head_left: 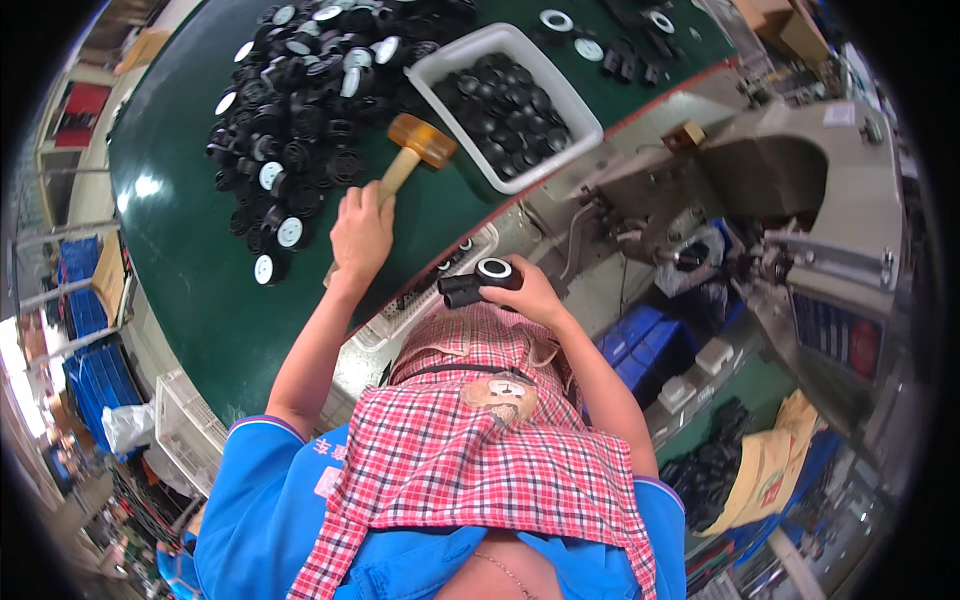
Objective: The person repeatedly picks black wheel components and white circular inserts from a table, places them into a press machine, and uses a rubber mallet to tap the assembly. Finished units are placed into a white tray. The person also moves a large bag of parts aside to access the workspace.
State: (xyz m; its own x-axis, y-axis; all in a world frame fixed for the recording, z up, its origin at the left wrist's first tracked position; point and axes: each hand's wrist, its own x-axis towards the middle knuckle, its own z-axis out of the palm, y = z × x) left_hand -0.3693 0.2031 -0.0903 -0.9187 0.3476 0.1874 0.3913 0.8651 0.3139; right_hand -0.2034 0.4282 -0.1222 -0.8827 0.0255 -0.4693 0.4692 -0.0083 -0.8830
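Observation:
My left hand (pixel 363 235) is closed round the wooden handle of a mallet (pixel 425 141) with an amber, see-through head. The mallet lies over the green table, its head close to a white bin. In my right hand (pixel 531 294) is a black plastic part (pixel 464 290) with a round, white-ringed end and two short tube-like arms pointing left. It is held in front of my checked apron, just off the table edge. Some of my right fingers are hidden behind the part.
A large heap of black wheel-like parts (pixel 335 110), several with white discs, covers the far left of the table (pixel 190 270). The white bin (pixel 590 140) holds black domed caps. Beneath the table edge sits a white basket (pixel 385 325). A grey machine (pixel 840 230) stands at right.

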